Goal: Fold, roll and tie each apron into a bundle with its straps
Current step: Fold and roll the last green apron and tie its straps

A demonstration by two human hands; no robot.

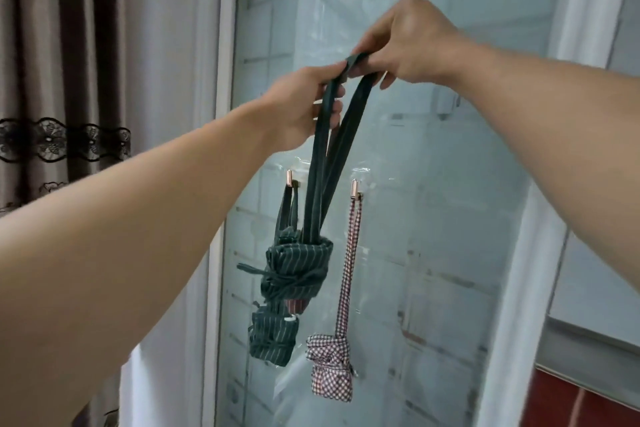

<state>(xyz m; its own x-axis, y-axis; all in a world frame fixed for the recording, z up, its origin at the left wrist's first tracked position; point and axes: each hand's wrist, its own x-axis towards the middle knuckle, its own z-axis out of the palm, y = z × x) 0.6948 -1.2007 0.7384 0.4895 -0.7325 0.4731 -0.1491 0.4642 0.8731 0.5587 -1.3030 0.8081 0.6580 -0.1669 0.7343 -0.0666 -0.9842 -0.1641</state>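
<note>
Here, both arms extended forward and up toward the glass door [433,218]. Left hand [298,107] and right hand [405,42] nearly touching, both pinching the top of the dark green neck strap [329,163]; fingers curled round the band, right hand slightly higher and further right. Strap hangs down as a long loop to the green striped bundle [298,274], rolled and tied with its cords, suspended in the air in front of the door. Behind and below it, a second green striped bundle [273,340] hangs from the left hook [290,177]; which strap belongs to which is hard to separate where they overlap. Red checked bundle [330,367] hangs from the right hook [354,190], lower right. Brown curtain [62,62] at far left
</note>
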